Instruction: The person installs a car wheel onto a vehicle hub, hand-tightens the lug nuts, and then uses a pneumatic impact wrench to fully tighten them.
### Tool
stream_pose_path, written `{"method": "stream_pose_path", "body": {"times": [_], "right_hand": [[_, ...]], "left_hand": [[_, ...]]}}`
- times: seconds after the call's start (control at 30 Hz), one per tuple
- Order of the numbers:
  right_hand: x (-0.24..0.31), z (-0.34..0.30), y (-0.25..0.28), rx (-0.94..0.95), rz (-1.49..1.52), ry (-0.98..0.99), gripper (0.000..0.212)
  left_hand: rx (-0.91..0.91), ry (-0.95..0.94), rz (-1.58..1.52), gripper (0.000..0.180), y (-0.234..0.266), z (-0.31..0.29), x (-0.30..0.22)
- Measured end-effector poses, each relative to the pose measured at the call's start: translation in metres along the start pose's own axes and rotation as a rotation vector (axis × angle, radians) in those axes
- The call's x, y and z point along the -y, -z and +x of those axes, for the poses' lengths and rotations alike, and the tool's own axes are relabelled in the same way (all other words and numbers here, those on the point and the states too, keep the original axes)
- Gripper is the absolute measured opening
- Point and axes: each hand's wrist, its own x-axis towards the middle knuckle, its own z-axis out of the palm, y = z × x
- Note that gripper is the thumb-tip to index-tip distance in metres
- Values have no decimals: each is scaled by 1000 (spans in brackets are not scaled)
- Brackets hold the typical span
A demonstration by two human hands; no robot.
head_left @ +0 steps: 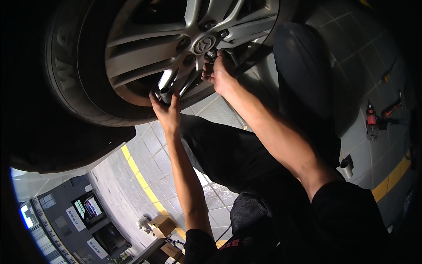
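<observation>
A silver multi-spoke wheel point(149, 60) with a black tire point(66, 66) fills the upper left, on a car. My left hand point(167, 113) is closed around a dark cylindrical socket point(165, 95), its hollow end facing up, beside the lower rim. At the hub, just below the round center cap point(204, 44), my right hand point(220, 75) has its fingertips pinched at a small metallic lug nut point(212, 53). Part of the nut is hidden by the fingers. Another lug nut point(224, 34) sits in its hole to the upper right of the cap.
On the tiled floor at right lie a red and black power tool point(372, 121), a red-handled tool point(392, 108) and a metal cylinder point(347, 167). My dark-trousered knees are bent close to the wheel. Cardboard boxes point(162, 225) stand near a yellow floor line point(140, 179).
</observation>
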Motion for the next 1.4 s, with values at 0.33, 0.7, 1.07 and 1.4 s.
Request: {"method": "stream_pose_path", "body": {"times": [0.33,0.7,1.07,1.4], "right_hand": [[0,-3,-1,-26,-29,67,45],[-4,7,1,-21,-37,73,48],[4,0,-3,81,27,-4,47],[-1,1,-2,87,102,-5,44]], "left_hand": [[-38,16,-79,44,-2,-2,4],[-3,31,-13,48,-1,-1,1],[31,29,12,42,7,0,7],[71,167,-4,43,2,0,-30]]}}
